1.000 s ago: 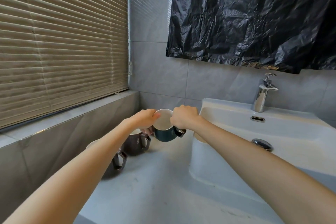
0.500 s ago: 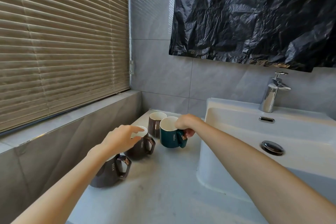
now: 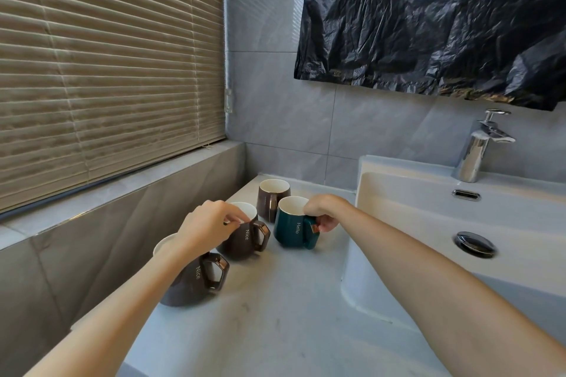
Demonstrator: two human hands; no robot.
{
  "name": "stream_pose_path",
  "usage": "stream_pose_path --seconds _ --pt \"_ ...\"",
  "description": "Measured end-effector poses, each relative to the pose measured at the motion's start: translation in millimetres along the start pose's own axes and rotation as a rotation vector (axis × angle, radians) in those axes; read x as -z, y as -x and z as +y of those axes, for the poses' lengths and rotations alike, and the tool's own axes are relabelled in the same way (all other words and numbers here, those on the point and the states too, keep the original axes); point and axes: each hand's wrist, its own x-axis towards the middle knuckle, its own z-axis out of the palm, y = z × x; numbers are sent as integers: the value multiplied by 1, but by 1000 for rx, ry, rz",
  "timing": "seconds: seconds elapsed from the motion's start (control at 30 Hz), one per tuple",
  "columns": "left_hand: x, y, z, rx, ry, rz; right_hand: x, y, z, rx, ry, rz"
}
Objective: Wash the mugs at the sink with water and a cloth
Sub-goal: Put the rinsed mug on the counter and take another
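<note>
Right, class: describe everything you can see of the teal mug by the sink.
The teal mug looks like glossy ceramic, dark teal outside, white inside, with "Hello" in pale letters down its side. It appears to stand upright on the pale counter, left of the basin. The right hand grips its angular handle, knuckles over the rim.

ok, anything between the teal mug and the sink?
Nothing visible. The right hand holds the teal mug by its handle; only bare counter separates it from the sink. The brown mugs stand left of it.
</note>
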Motion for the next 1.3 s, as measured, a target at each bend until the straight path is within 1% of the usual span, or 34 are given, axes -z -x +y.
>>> stream_pose_path --seconds 0.1,0.17,0.27,0.3,0.37,0.4,0.47,0.53,0.63,0.7,0.77,0.87,0.93,0.97,1.03,1.13,1.2,1.3 --pt "-1 2 -2 -7 53 11 0 4 2 13 -27 32" --pt "1 7 -5 -6 77 29 1 11 1 73 93 166" --pt "7 17 -12 -23 99 87 4 28 -3 231 443 446" --pt "10 21 -15 -23 110 110 2 37 -5 282 513 521" --pt "16 29 -22 -2 128 142 -6 56 -7 406 530 625" --pt "19 34 -25 21 133 156 -12 67 -8 471 478 631" --pt "24 43 -32 74 148 198 -31 86 -10 585 339 558" --pt "26 53 -40 126 184 228 -51 105 -13 672 216 433" --pt "24 68 -51 225 257 193 -82 114 -22 723 73 235" --pt "19 77 -56 294 308 166 -101 108 -28 694 -34 113" --pt "16 85 -58 364 354 139 -113 103 -33 646 -193 -37" --pt "16 95 -55 484 513 55 -120 105 -36 563 -541 -314" --pt "19 101 -51 513 619 9 -125 105 -37 515 -714 -455" --pt "21 103 -49 511 648 -2 -128 106 -37 493 -751 -495" --pt "23 108 -45 506 685 -10 -134 108 -38 459 -765 -521" --pt "29 115 -36 527 720 -4 -132 119 -37 449 -795 -493" --pt "34 119 -27 522 768 51 -121 128 -30 506 -804 -471" --pt "47 119 -6 448 854 183 -98 144 -13 667 -813 -416"
